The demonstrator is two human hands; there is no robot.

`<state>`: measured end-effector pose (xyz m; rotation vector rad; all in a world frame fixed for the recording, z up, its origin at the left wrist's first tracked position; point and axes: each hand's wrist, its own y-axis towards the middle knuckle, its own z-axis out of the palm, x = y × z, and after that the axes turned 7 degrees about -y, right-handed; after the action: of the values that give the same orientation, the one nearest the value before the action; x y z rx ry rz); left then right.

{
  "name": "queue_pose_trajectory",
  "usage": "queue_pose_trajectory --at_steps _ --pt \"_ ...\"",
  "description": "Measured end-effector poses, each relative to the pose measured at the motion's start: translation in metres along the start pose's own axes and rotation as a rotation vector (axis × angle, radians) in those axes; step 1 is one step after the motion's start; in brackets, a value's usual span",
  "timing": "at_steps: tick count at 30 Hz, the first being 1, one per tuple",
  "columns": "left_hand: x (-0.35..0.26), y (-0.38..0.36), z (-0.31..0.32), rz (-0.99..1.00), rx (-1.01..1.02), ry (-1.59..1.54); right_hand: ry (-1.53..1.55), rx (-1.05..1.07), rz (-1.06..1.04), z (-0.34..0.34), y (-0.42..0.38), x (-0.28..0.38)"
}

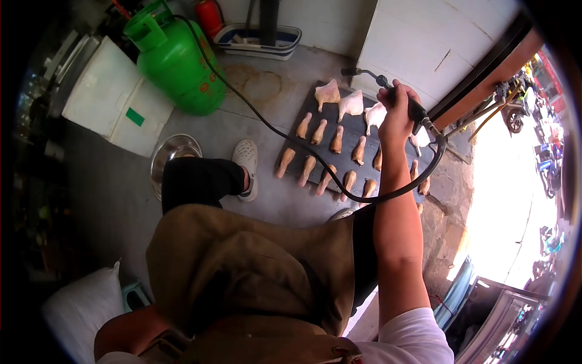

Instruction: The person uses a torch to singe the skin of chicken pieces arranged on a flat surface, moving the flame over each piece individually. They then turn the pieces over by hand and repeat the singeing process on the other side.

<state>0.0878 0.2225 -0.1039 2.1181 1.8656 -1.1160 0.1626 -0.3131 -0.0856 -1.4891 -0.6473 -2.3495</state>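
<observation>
My right hand (398, 112) is closed round the dark handle of a gas torch (417, 113), above the upper right part of a dark board (350, 148). The torch's nozzle end points up and to the left, and a black hose (267, 123) loops from its handle back toward a green gas cylinder (182, 67). Pale chicken leg pieces (350, 105) lie in the board's top row, with browner drumsticks (336, 139) in rows below. No flame can be made out. My left hand is out of view; only part of that arm shows at the lower left.
A metal bowl (159, 159) stands beside my left leg, near my shoe (245, 159). Behind are a white-blue basin (285, 53) and a red cylinder (208, 18). White boxes (100, 91) stand at left; a white panel (418, 45) rises behind the board.
</observation>
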Motion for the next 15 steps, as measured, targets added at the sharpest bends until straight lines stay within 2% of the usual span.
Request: queue_pose_trajectory --at_steps 15 --pt "-0.0086 0.0105 -0.0067 0.034 0.030 0.079 0.007 0.002 0.005 -0.0039 0.0047 -0.0049"
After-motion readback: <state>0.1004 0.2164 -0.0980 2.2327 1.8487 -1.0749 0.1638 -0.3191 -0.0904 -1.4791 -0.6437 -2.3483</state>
